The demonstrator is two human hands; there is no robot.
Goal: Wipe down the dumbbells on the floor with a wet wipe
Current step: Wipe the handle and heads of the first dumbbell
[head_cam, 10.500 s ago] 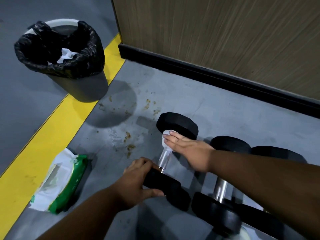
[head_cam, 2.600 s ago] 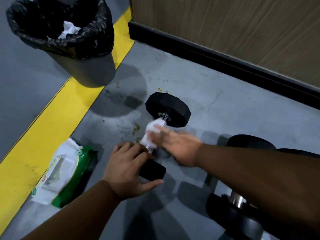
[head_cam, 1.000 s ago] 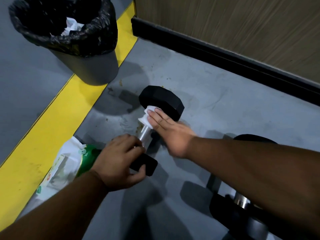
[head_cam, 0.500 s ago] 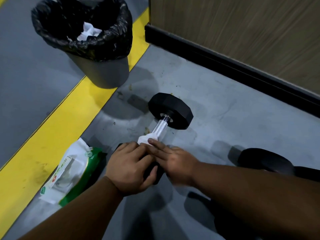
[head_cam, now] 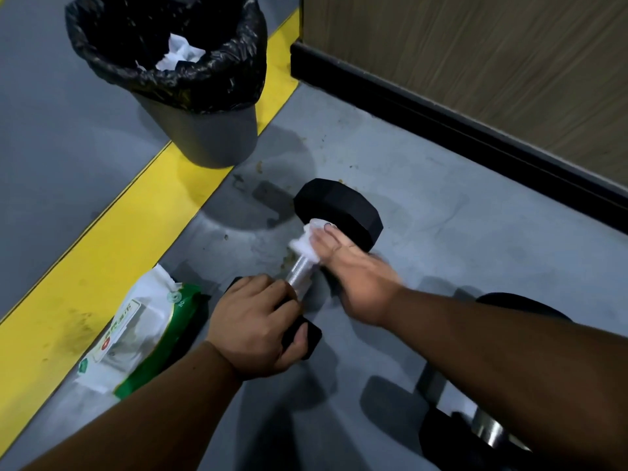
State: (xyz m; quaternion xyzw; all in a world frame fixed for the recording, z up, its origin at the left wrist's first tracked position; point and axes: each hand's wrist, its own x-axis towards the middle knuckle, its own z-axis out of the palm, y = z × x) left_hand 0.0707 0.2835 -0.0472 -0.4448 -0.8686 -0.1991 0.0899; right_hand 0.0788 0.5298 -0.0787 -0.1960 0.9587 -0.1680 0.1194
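A black hex dumbbell [head_cam: 334, 207] with a chrome handle lies on the grey floor. My left hand [head_cam: 256, 326] grips its near head, fingers curled over the top. My right hand [head_cam: 353, 271] presses a white wet wipe [head_cam: 306, 244] around the far end of the handle, beside the far head; its fingers lie straight along the bar over the wipe. A second dumbbell [head_cam: 489, 431] lies at the lower right, mostly hidden under my right forearm.
A green and white pack of wet wipes [head_cam: 142, 331] lies on the floor left of my left hand. A grey bin [head_cam: 204, 137] with a black liner and used wipes stands on the yellow floor line. A wood-panelled wall with black skirting [head_cam: 441, 113] runs behind.
My right hand has slid the wipe along the handle from the near end, beside my left hand, up to the far head. My left hand still holds the near head.
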